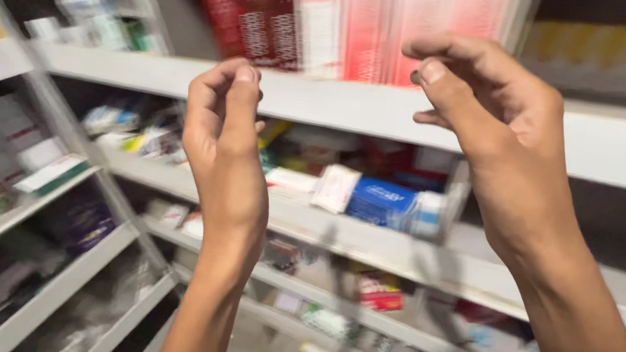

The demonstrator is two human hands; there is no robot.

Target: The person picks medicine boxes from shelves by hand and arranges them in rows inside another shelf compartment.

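Note:
Both my hands are raised in front of white shelves stocked with small boxes. My left hand (pixel 224 137) is loosely curled, thumb against the fingers, and nothing shows in it. My right hand (pixel 493 134) is higher, its fingers bent and pinched near a row of upright red and white boxes (pixel 395 27) on the upper shelf (pixel 337 106). No object is visible between its fingers. Behind my hands, on the middle shelf (pixel 368 242), lie a blue box (pixel 381 202) and a white box (pixel 335 188).
More shelves run along the left wall with flat boxes and packets (pixel 51 172). Dark red boxes (pixel 248 21) stand left of the upright row. Lower shelves hold mixed small packages (pixel 378 291). The view is blurred by motion.

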